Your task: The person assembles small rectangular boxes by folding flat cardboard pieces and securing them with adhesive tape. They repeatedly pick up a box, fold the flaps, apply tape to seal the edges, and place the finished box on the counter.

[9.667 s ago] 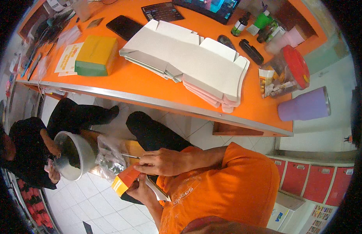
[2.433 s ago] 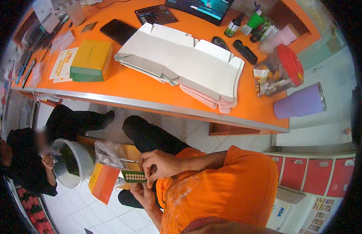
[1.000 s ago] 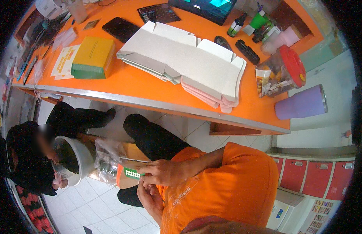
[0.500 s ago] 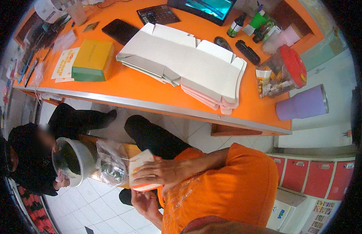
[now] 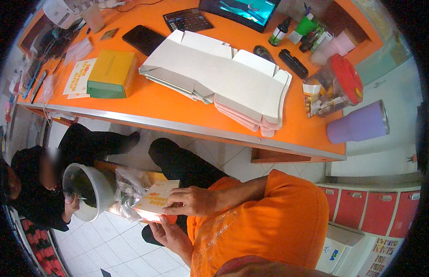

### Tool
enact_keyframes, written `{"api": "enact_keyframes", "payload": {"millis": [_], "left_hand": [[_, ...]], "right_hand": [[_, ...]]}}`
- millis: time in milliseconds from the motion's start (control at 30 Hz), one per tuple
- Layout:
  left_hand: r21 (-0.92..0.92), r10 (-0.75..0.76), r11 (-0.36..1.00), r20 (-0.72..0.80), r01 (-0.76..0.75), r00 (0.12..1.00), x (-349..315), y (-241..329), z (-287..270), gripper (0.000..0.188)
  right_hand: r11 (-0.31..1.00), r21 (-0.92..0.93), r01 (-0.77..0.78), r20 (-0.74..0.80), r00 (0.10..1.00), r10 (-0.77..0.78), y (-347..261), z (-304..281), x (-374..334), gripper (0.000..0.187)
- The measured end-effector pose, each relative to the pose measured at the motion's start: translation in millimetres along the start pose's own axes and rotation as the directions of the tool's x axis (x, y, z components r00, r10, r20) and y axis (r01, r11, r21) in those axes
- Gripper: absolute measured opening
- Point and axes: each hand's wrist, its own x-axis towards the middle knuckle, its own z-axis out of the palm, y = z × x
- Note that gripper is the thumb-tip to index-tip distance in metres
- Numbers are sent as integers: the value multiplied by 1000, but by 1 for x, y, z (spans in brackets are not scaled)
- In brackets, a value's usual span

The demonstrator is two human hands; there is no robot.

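A small cream carton with orange print and an orange-red side is in front of my orange shirt. My right hand lies over its upper edge with bent fingers. My left hand grips the lower orange side from below, thumb and fingertips against it. The carton tilts slightly, its printed face upward. Just beyond it, a crinkled clear plastic bag rests on a bench and partly hides what is inside. The carton's underside is hidden.
A person in black holds a whitish bucket with dark contents at the left. On the orange table are a stack of flat white cartons, a yellow-green box, a red-lidded jar and a purple tumbler.
The carton has moved left toward the plastic bag, and its printed face now shows more. My right hand's fingers have drawn back and bent; my left hand has risen against its side.
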Motion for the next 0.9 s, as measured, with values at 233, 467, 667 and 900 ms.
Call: {"api": "enact_keyframes", "payload": {"millis": [233,467,667,900], "left_hand": [[5,86,996,-109,-86,990,3,-2,4,48],[282,266,926,-23,-249,964,1,2,8,33],[333,446,864,-162,-376,880,8,-1,12,23],[292,316,916,-103,-275,943,7,10,5,27]], "right_hand": [[996,51,78,-17,997,-77,5,-6,-5,21],[988,111,-107,-13,994,109,-3,-3,3,23],[953,237,-187,3,981,192,0,-11,17,23],[963,157,-217,-10,975,221,-3,-13,16,22]]}}
